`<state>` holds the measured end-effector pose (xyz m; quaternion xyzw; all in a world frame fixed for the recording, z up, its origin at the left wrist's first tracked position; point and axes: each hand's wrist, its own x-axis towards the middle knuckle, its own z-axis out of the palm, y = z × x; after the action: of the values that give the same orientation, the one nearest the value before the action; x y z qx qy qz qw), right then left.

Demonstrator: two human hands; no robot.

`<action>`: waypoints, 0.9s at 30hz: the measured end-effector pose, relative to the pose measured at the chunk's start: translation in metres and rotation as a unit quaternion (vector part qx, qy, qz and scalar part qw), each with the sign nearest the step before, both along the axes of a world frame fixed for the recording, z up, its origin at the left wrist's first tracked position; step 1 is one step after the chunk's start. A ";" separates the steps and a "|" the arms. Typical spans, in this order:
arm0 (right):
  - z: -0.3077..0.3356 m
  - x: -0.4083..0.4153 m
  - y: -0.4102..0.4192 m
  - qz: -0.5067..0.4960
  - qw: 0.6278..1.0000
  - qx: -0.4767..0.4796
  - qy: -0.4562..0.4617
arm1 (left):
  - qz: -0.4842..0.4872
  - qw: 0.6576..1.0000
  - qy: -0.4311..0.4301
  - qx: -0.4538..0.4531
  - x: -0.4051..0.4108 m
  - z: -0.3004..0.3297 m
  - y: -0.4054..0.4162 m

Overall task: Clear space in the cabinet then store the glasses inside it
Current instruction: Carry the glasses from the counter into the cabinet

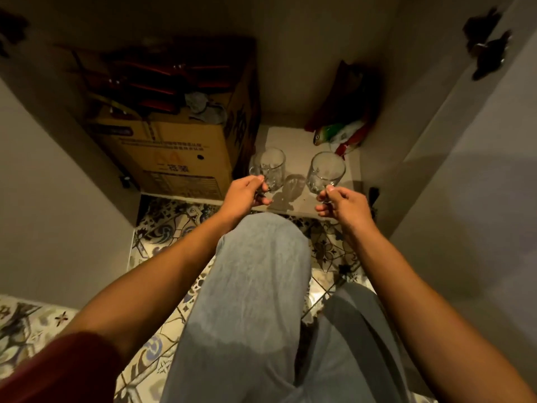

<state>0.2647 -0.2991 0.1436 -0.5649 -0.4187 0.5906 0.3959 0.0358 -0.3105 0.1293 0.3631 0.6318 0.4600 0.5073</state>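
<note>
Glass goblets, two: left hand pinches one, right hand apparently the other.

Cabinet open, pale floor panel as landmark. Cardboard box occupies left of cabinet floor, dark red items and grey cloth inside. Colourful packet lies at back right of cabinet floor. Left hand pinches stem of left wine glass, just right of cardboard box. Right hand pinches stem of right wine glass, near front edge of cabinet floor. Glasses apart, tilted. Patterned floor tiles before cabinet; knee in grey trousers between arms.
</note>
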 end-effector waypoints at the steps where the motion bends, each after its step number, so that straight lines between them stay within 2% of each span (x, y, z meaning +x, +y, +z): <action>1: -0.006 -0.001 0.003 -0.005 1.000 -0.003 -0.002 | 0.005 1.000 0.000 -0.002 0.003 -0.005 0.006; 5: -0.034 -0.006 0.024 -0.025 0.999 -0.035 -0.002 | 0.022 0.999 0.009 -0.038 0.012 -0.030 0.033; 8: -0.055 -0.009 0.044 -0.038 0.997 -0.067 -0.008 | 0.033 0.996 -0.027 -0.084 0.012 -0.056 0.059; 12: -0.078 -0.013 0.074 -0.056 0.992 -0.108 -0.018 | -0.031 0.992 0.002 -0.122 0.012 -0.076 0.085; 15: -0.090 -0.018 0.093 -0.068 0.988 -0.137 0.033 | 0.021 0.992 -0.028 -0.118 0.012 -0.093 0.105; 21: -0.115 -0.025 0.125 -0.045 0.992 -0.118 0.024 | 0.012 0.989 -0.091 -0.118 0.015 -0.120 0.129; 27: -0.149 -0.028 0.153 -0.041 0.988 -0.147 0.029 | -0.007 0.990 -0.073 -0.123 0.021 -0.154 0.154</action>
<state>0.2371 -0.1459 -0.0054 -0.6160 -0.2924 0.6454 0.3442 0.0569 -0.1569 -0.0247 0.2678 0.6423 0.4007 0.5960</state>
